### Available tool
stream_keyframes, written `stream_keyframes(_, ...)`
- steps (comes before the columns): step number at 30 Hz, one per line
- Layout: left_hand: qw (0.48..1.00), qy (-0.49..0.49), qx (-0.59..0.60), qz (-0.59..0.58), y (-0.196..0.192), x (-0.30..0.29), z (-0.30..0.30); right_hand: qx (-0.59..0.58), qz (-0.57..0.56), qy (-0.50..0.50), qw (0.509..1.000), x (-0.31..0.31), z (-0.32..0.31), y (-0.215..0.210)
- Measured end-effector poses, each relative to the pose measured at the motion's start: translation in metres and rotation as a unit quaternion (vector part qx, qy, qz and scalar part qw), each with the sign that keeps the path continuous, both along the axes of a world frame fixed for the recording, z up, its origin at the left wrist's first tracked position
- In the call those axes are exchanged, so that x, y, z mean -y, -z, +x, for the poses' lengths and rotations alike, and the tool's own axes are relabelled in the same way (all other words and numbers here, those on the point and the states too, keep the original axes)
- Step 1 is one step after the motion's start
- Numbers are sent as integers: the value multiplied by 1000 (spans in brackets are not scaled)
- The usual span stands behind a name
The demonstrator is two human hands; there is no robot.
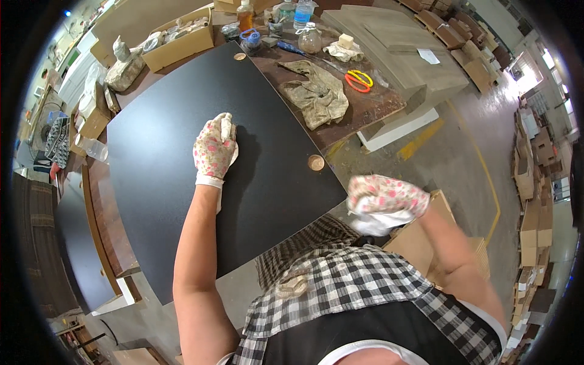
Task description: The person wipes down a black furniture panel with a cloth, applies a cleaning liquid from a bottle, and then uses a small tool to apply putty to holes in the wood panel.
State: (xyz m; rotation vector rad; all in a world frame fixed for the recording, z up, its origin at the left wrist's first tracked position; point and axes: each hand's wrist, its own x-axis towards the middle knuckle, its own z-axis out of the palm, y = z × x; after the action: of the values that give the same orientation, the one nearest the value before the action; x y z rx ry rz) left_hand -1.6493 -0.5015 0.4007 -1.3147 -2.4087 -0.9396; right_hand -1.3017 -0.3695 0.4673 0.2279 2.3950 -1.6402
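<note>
A large black panel lies at a slant in front of me, with a round copper-coloured disc near its right edge and another disc at its far corner. My left hand, in a white glove with pink flowers, rests on the panel with its fingers curled closed. Some white material shows beside its wrist; what the fingers hold is hidden. Just off the panel's near right corner, my right hand, gloved alike and smeared by motion, is closed around a white cloth.
Beyond the panel, a brown worktable carries a crumpled rag, scissors, a screwdriver and several bottles. An open cardboard box stands at the far left. Stacked boards lie at the far right.
</note>
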Motion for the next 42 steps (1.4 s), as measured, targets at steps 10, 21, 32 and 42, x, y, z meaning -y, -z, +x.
stream_keyframes(10, 994, 11, -102, -24, -4, -6, -1, -101, 42, 259, 960, -102, -77, -6)
stream_keyframes(21, 976, -160, -124, -80, -3, 6, 7, -413, 107, -321, 846, -45, -171, 11)
stream_keyframes(32, 971, -214, -89, -58, -6, -2, 14, -283, 202, -543, 765, -118, -119, 51)
stream_keyframes(42, 969, -204, -110, -82, 3, -6, 4, -200, 251, -175, 931, -202, -134, -2)
